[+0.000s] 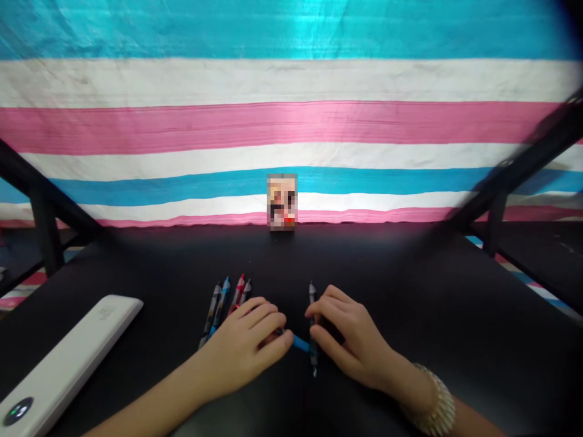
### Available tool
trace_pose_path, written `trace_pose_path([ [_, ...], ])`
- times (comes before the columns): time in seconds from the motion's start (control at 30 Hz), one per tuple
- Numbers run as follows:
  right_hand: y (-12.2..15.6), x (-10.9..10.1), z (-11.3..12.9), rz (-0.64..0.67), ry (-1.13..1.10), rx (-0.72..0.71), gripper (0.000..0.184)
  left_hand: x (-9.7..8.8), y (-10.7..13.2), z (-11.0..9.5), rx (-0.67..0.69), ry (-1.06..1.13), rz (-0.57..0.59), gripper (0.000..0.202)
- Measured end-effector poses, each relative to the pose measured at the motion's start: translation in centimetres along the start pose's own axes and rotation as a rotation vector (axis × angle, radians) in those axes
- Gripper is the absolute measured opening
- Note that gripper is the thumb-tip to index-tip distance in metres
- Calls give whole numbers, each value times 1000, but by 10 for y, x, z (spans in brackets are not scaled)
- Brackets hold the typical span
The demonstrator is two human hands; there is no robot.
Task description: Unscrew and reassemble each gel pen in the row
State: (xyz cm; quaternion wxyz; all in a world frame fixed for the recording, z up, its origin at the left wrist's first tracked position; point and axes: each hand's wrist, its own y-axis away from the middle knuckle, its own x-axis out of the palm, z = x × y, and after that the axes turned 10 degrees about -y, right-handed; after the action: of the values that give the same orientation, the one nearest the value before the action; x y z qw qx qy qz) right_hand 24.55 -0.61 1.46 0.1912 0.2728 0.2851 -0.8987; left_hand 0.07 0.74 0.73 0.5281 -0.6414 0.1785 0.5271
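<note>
My left hand is closed, its fingers curled down near the table top. From between its thumb and fingers a blue pen pokes out to the right; the rest of that pen is hidden. With thumb and fingertips, my right hand grips a black and clear pen that lies lengthwise on the table. The blue pen's end meets this black pen near its lower part. Just beyond and left of my left hand lie several pens side by side, among them a grey-black pen, another blue pen and a red pen.
A white power bank with a small lit display lies on the left of the black table. A small upright picture, blurred out, stands at the back edge. Behind hangs a striped cloth. Dark frame bars flank the table.
</note>
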Motion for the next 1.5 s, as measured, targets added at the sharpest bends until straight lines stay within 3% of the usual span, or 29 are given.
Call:
trace_pose_path([
  [0.13,-2,4,-2,128,126,-115,32,-5,6,3,-7,-144,-35,27],
  [0.3,-2,10,-6,-29,244,-244,37,-2,7,0,-86,-169,22,24],
  [0.47,0,13,-4,-88,228,-255,31,0,8,-10,-216,40,163,31],
  [0.67,2,19,-6,-72,174,-250,31,-5,13,-15,-389,250,411,38],
  [0.87,4,24,-7,-81,129,-271,27,-18,5,-16,-499,364,575,40],
  [1.0,6,25,-7,-79,124,-295,24,-25,1,-17,-549,402,621,41],
  [1.1,7,25,-8,-66,133,-301,23,-25,2,-17,-531,407,609,42],
  [1.17,7,24,-8,-68,153,-307,23,-22,4,-16,-472,334,541,42],
  [1.37,3,23,-11,0,358,-229,29,-6,10,-15,-175,-220,63,29],
  [1.43,3,25,-12,15,417,-245,32,-2,11,-17,-158,-248,44,30],
  [1.5,3,26,-12,10,470,-263,35,0,12,-20,-190,-165,124,39],
])
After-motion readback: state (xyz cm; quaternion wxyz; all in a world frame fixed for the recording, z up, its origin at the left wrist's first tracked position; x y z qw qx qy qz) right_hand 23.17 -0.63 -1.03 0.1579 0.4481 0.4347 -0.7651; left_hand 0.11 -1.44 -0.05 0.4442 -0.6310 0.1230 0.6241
